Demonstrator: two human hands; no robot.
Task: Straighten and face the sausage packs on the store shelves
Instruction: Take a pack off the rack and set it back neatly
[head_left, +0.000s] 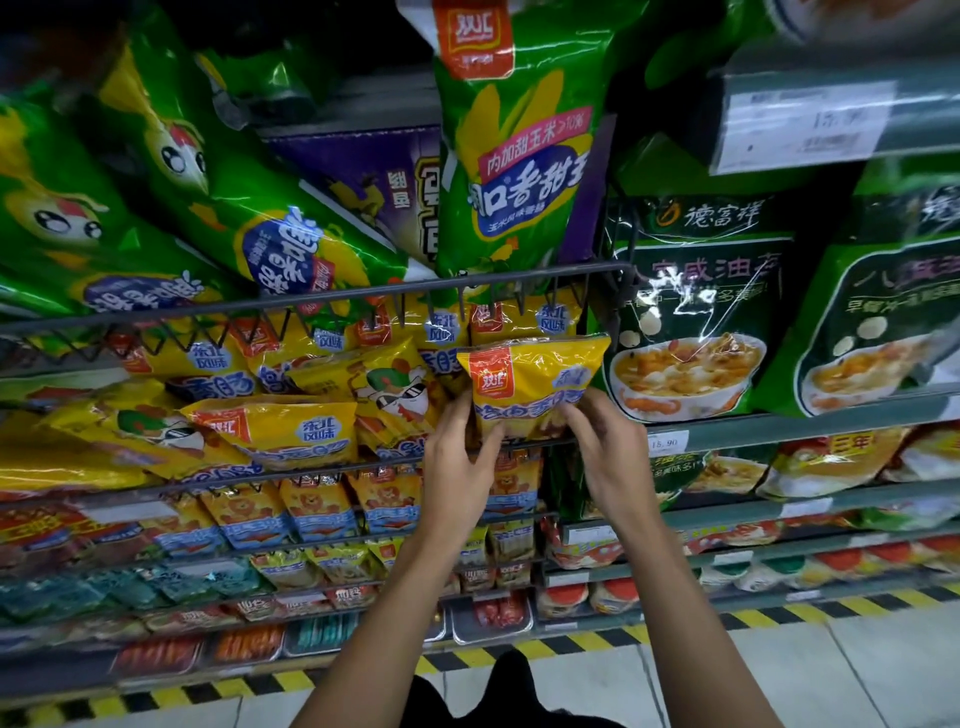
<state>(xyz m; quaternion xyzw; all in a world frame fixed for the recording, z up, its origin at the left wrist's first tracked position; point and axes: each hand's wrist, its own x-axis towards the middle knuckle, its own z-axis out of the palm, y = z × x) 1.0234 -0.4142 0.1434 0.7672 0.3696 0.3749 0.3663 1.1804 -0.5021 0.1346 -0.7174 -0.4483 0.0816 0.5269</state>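
A yellow sausage pack (535, 382) with a red logo stands upright at the right end of the wire shelf rail (291, 473). My left hand (460, 457) grips its lower left edge, fingers curled around the side. My right hand (605, 447) pinches its lower right corner. More yellow sausage packs (280, 428) lie tilted and overlapping to the left on the same shelf. Green corn sausage packs (514, 156) stand and lean on the shelf above.
Dark green soup-mix bags (691, 312) fill the shelves to the right, behind a price tag (667, 443). Lower shelves hold small orange and blue packs (322, 512). A yellow-and-black hazard stripe (571, 647) marks the floor edge below.
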